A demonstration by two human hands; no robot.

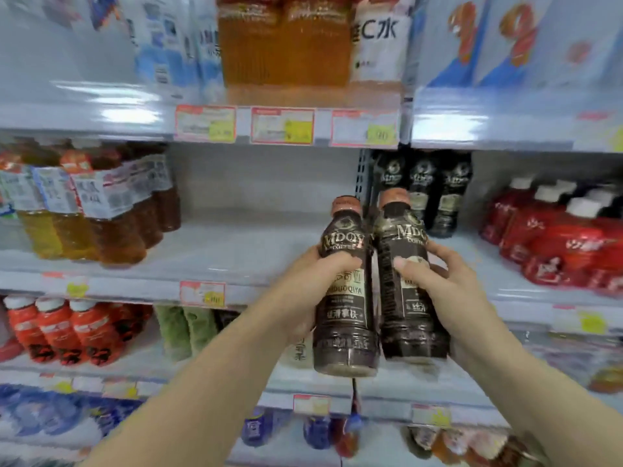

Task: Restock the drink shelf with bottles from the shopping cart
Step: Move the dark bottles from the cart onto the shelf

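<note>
Just in front of the drink shelf [236, 251], the person's left hand [313, 284] is curled around the middle of the left coffee bottle [344, 298]. The right hand [438, 278] grasps the right coffee bottle [408, 318] the same way, with the thumb on the label. Both bottles are dark with brown caps, nearly upright and close side by side, held in the air before the middle board. Behind them stand similar dark bottles [421, 193]. Amber tea bottles [101, 210] are at the left, and red bottles [556, 244] are at the right.
</note>
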